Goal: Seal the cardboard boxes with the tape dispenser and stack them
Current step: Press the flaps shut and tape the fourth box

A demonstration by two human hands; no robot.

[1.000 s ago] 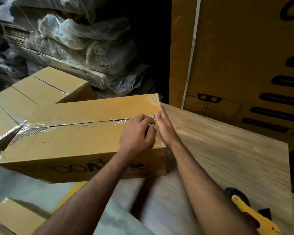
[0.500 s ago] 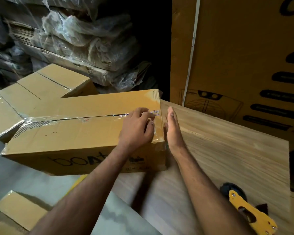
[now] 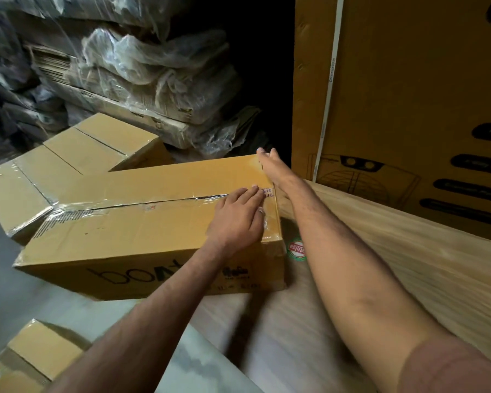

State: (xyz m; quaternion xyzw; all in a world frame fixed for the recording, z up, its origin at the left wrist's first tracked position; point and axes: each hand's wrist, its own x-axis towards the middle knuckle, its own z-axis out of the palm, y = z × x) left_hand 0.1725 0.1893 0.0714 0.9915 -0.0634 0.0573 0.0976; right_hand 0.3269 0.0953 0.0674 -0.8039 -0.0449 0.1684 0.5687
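Observation:
A long cardboard box [image 3: 119, 242] lies on the wooden table [image 3: 408, 273], its left end hanging past the table edge. Clear tape runs along its top seam. My left hand [image 3: 238, 219] lies flat on the box top near the right end, fingers straight over the tape. My right hand [image 3: 272, 165] reaches along the box's right end to its far corner, fingers extended against the edge. The tape dispenser is out of view.
Another taped cardboard box [image 3: 54, 171] sits behind and to the left. A small box [image 3: 37, 353] stands on the floor at the lower left. A big printed carton [image 3: 408, 95] walls off the right. Plastic-wrapped bundles [image 3: 142, 80] pile at the back.
My right hand slid from the box's near right end up to its far right corner. My left hand flattened on the tape. The view shifted, and the yellow tape dispenser dropped out of frame.

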